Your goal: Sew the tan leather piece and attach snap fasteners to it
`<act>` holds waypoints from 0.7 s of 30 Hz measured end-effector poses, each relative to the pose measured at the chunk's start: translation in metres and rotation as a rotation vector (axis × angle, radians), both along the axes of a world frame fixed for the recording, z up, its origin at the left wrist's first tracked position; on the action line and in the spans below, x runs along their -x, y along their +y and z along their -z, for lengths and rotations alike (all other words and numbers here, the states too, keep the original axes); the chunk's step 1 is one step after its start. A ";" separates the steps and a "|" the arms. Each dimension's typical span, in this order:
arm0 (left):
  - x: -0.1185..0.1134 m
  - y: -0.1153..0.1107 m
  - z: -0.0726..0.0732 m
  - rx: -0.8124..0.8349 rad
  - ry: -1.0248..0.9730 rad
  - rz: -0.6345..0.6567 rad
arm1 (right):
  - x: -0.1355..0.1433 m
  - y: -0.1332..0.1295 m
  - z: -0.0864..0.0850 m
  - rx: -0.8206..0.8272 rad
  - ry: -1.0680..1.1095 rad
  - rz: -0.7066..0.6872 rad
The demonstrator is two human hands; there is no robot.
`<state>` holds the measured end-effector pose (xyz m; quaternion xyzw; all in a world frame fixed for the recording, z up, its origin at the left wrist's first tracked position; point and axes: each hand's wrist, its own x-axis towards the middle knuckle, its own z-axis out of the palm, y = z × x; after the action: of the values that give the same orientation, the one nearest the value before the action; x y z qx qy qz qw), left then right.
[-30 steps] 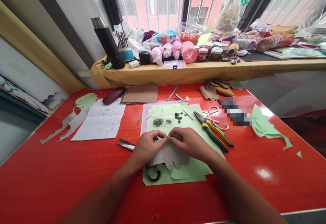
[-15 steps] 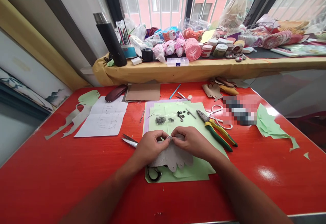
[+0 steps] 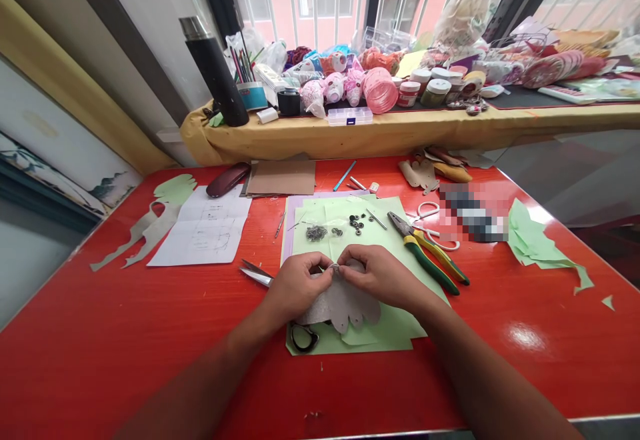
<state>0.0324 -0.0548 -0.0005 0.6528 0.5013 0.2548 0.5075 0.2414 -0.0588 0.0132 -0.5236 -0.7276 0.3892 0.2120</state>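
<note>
A grey scalloped piece of leather or felt (image 3: 345, 303) with small holes along its lobes is pinched at its upper edge by both hands. My left hand (image 3: 301, 283) grips it with thumb and forefinger, and my right hand (image 3: 374, 273) does the same just beside it. What lies between the fingertips is too small to make out. Green paper sheets (image 3: 390, 330) are spread beneath. Under the left hand lies a pair of scissors (image 3: 304, 338), blades out to the left. Beyond the hands sit small dark snap parts (image 3: 356, 223) and a pile of small metal rings (image 3: 316, 233).
To the right are pliers (image 3: 429, 253) with green and yellow handles and white-handled scissors (image 3: 427, 210). Patterned paper (image 3: 200, 233) and a dark glasses case (image 3: 227, 181) lie left. A black thermos (image 3: 215, 73) stands on the cluttered sill (image 3: 300, 135).
The view has shifted slightly. Both hands keep their pinch on the grey piece, with hardly any movement.
</note>
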 end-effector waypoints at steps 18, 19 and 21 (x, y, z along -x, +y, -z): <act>0.001 -0.001 0.000 0.013 -0.020 0.019 | 0.003 -0.001 -0.003 0.013 -0.020 0.047; 0.001 -0.001 0.000 0.017 -0.038 0.019 | 0.002 -0.001 -0.003 0.016 -0.018 0.044; 0.002 -0.001 0.000 0.022 -0.058 0.017 | 0.001 -0.002 -0.003 0.024 -0.012 0.033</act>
<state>0.0307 -0.0560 -0.0002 0.6435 0.4836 0.2638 0.5314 0.2404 -0.0603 0.0159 -0.5403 -0.7155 0.3911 0.2078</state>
